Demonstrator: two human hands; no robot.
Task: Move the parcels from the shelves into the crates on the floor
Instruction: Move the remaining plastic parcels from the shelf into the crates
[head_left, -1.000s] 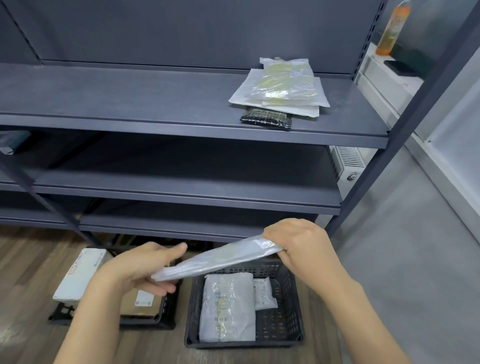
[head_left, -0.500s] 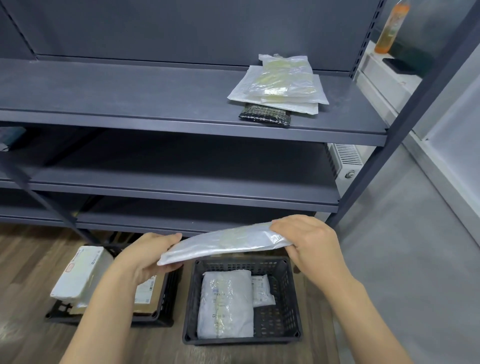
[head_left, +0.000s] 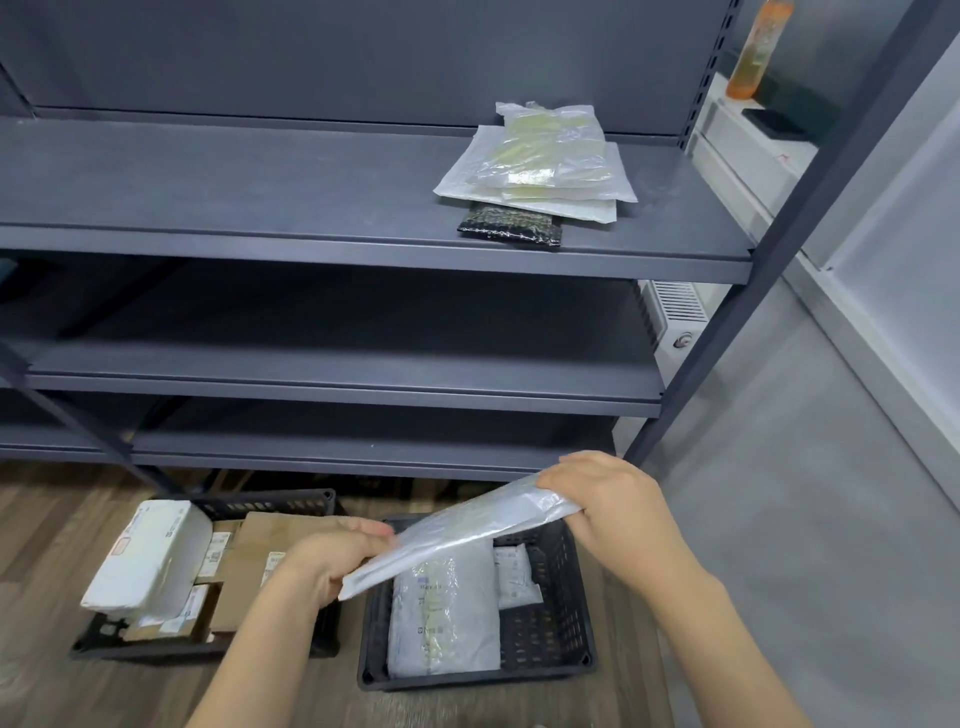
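both hands just pinch the floppy plastic parcel (head_left: 462, 532) by its ends, left hand (head_left: 332, 558) low, right hand (head_left: 605, 501) high, above the right crate (head_left: 571, 644), so it could slide out and miss

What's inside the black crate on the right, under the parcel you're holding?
In the black slatted plastic crate: a large white plastic mailer lying flat and a smaller white pouch beside it. The held translucent flat parcel covers their upper ends; anything beneath the mailer is hidden.
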